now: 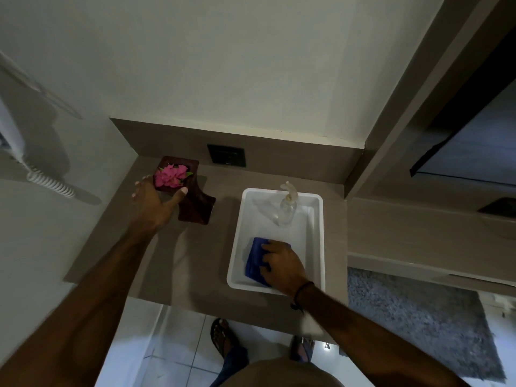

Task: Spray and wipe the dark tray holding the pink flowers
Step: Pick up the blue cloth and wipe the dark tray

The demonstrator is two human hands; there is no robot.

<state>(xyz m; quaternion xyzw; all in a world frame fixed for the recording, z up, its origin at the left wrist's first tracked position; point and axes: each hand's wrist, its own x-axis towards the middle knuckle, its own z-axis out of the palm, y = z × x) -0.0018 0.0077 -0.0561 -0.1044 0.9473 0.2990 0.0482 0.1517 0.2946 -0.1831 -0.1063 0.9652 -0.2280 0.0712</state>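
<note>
Dark square tray (pixel 192 163) (pink flowers (pixel 171 176) heaped inside), tilted, at the counter's back-left corner

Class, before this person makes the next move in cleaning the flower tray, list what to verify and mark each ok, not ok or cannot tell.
1. Left hand grips the dark tray: ok.
2. Pink flowers off the tray: not ok, they lie on it.
3. Right hand on the blue cloth: ok.
4. Spray bottle upright in the white bin: ok.
5. Bottle holds liquid: cannot tell.
</note>
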